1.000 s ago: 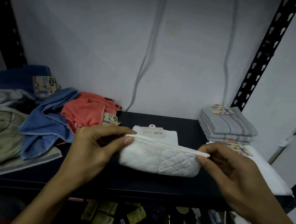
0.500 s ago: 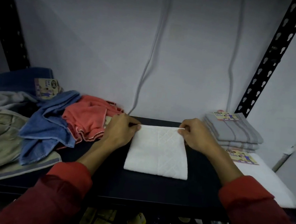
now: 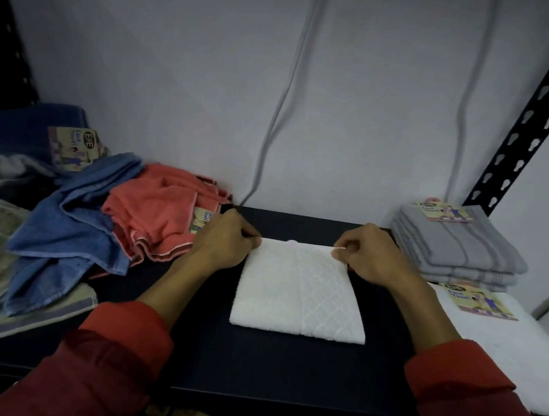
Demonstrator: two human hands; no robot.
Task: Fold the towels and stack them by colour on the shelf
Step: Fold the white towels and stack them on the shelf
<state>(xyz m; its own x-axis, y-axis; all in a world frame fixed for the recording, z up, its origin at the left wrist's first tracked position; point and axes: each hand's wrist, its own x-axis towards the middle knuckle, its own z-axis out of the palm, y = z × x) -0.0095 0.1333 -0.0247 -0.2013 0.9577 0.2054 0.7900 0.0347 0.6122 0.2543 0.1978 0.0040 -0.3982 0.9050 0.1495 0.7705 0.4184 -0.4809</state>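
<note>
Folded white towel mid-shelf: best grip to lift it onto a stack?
Probably the white towel by its two side edges, one hand from the left and one from the right, fingers under and thumbs on top. It lies flat in layers, so lifting one corner would likely unfold it. Both hands now pinch its far corners.

Two bare forearms extend from loose red sleeves, the left sleeve (image 3: 108, 356) and right sleeve (image 3: 479, 402) each bunched into soft folds just behind the wrist; no watch, ring or glove shows on either hand.
</note>
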